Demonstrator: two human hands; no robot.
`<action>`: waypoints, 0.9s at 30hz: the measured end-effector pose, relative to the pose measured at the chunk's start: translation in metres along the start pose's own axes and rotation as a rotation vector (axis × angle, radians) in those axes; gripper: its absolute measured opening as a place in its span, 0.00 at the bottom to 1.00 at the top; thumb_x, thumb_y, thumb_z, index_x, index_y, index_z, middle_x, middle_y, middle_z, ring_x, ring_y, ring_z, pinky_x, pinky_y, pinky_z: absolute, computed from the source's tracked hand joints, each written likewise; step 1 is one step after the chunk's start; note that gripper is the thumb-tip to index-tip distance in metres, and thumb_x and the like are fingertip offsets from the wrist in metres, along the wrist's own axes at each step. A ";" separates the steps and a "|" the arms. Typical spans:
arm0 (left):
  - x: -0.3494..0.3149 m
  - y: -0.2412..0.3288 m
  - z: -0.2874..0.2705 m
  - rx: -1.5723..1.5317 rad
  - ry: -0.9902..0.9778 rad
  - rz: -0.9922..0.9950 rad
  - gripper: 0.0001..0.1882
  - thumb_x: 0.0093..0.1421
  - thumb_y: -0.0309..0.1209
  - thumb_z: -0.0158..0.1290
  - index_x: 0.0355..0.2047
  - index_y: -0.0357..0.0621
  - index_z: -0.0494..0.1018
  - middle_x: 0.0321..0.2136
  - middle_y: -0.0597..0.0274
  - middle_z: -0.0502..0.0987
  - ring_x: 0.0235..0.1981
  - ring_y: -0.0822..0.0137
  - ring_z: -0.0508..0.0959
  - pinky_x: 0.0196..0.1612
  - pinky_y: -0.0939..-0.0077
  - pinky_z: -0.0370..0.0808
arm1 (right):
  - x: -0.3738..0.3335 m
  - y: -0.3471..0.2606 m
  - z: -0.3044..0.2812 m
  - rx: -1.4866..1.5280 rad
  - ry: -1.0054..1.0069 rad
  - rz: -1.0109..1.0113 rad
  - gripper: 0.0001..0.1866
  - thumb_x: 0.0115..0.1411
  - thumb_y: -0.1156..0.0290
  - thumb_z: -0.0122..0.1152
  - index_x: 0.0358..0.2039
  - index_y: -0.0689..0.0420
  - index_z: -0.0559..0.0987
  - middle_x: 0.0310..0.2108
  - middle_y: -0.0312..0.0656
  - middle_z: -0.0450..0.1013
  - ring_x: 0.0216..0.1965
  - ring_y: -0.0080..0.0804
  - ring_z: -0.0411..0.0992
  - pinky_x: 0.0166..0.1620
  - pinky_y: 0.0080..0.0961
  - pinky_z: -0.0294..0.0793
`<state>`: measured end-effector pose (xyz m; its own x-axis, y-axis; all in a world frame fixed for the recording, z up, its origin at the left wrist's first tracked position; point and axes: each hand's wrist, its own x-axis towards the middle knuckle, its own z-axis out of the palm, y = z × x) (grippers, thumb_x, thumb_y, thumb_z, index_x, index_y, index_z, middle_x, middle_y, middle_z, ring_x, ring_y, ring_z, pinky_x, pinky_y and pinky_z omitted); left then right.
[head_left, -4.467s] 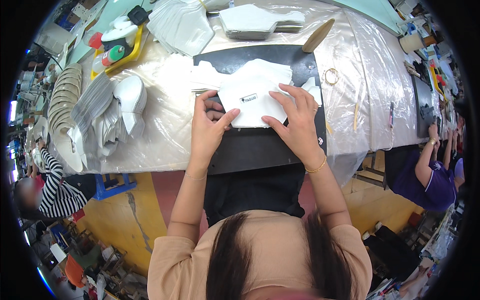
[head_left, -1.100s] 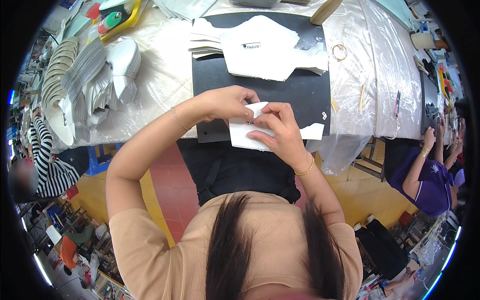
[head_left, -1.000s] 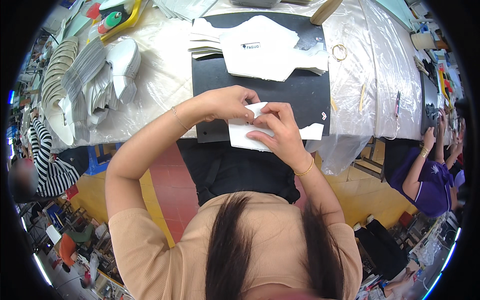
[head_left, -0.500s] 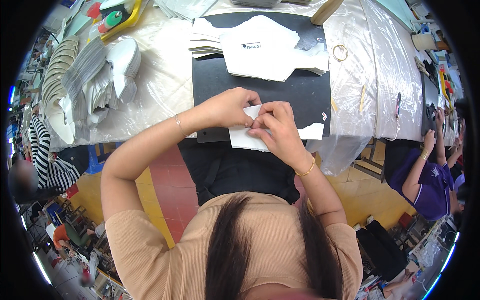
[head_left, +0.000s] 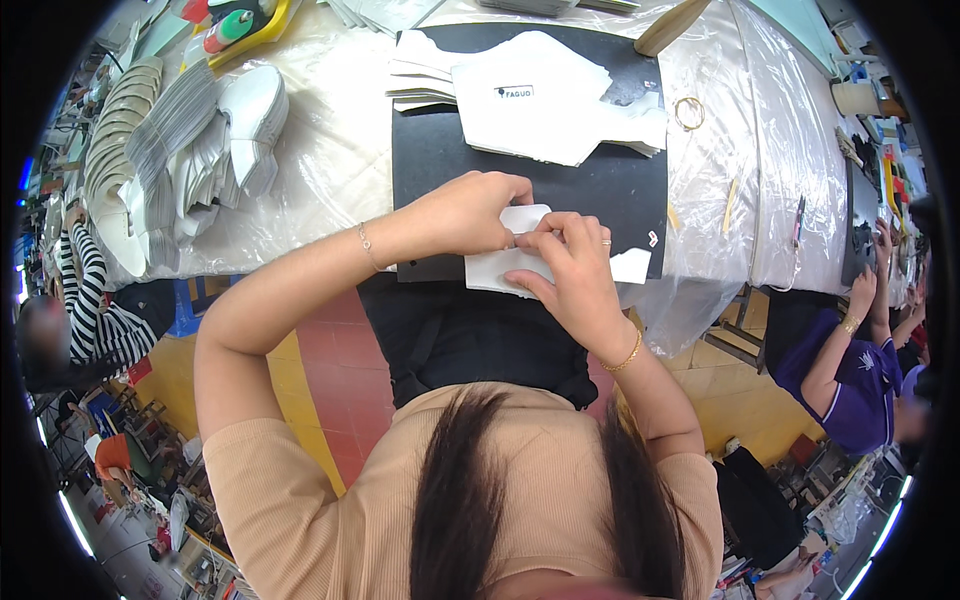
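A flat white cut piece point(head_left: 492, 270) lies at the near edge of a black board point(head_left: 430, 170), under both my hands. On its upper part my left hand point(head_left: 480, 212) has thumb and fingers bent together in a pinch, where a small white flap point(head_left: 526, 216) stands out between the hands. My right hand point(head_left: 572, 260) grips the same piece, its fingertips meeting my left thumb and its own thumb lying on the lower part. A white end of a piece point(head_left: 628, 266) shows right of my right hand. My fingers cover the middle of the work.
Farther up the board lies a stack of white cut pieces point(head_left: 530, 120) with a small dark print. A wooden handle point(head_left: 668, 27) rests at the far right corner. Bundles of pale curved pieces point(head_left: 250, 120) stand at left. A tape ring point(head_left: 689, 113) and a thin pen-like tool point(head_left: 799, 222) lie at right.
My right hand has shifted slightly right and its fingers have straightened across the piece. More of the white flap shows between my hands. The whole view has moved a little.
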<state>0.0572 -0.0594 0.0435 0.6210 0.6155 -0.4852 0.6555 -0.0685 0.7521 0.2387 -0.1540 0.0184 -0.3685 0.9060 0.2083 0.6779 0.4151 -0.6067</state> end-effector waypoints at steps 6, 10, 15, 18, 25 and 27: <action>-0.002 0.000 0.012 0.060 0.076 0.158 0.14 0.49 0.24 0.58 0.38 0.37 0.74 0.30 0.44 0.80 0.34 0.45 0.81 0.36 0.61 0.76 | 0.003 0.003 0.003 -0.040 0.014 -0.157 0.13 0.45 0.70 0.73 0.28 0.57 0.77 0.37 0.36 0.70 0.38 0.38 0.65 0.43 0.34 0.62; -0.003 0.004 0.013 0.077 0.097 0.152 0.12 0.48 0.23 0.58 0.36 0.38 0.74 0.28 0.44 0.80 0.33 0.44 0.80 0.35 0.59 0.76 | 0.004 0.002 0.000 -0.059 -0.024 -0.198 0.07 0.50 0.73 0.67 0.30 0.54 0.78 0.32 0.32 0.73 0.38 0.32 0.67 0.45 0.33 0.62; -0.003 0.005 0.014 0.078 0.106 0.169 0.13 0.47 0.23 0.58 0.36 0.38 0.75 0.28 0.44 0.80 0.33 0.44 0.81 0.35 0.59 0.76 | 0.007 -0.001 -0.008 0.012 -0.088 -0.140 0.10 0.49 0.73 0.70 0.27 0.56 0.74 0.29 0.34 0.71 0.36 0.33 0.66 0.45 0.33 0.58; -0.001 0.005 0.016 0.123 0.090 0.190 0.15 0.47 0.23 0.58 0.38 0.38 0.76 0.28 0.43 0.80 0.33 0.45 0.81 0.35 0.59 0.76 | 0.009 -0.002 -0.016 0.132 -0.246 -0.014 0.09 0.53 0.73 0.67 0.29 0.56 0.74 0.27 0.35 0.70 0.37 0.33 0.65 0.48 0.32 0.55; 0.003 0.009 -0.035 -0.417 -0.159 -0.104 0.23 0.59 0.39 0.59 0.53 0.44 0.72 0.42 0.47 0.80 0.40 0.62 0.81 0.42 0.68 0.79 | 0.025 0.019 -0.031 0.359 -0.208 0.135 0.09 0.59 0.68 0.63 0.32 0.57 0.72 0.29 0.38 0.72 0.35 0.37 0.67 0.49 0.33 0.58; -0.011 0.006 -0.044 -0.647 0.057 0.041 0.24 0.64 0.43 0.55 0.56 0.44 0.69 0.44 0.50 0.79 0.43 0.65 0.80 0.45 0.69 0.78 | 0.029 0.025 -0.035 0.740 -0.098 0.382 0.09 0.63 0.69 0.62 0.32 0.58 0.72 0.28 0.34 0.72 0.30 0.19 0.67 0.38 0.19 0.66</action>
<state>0.0352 -0.0319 0.0725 0.6048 0.6643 -0.4393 0.2297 0.3827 0.8949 0.2676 -0.1149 0.0363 -0.2747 0.9480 -0.1605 0.1869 -0.1111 -0.9761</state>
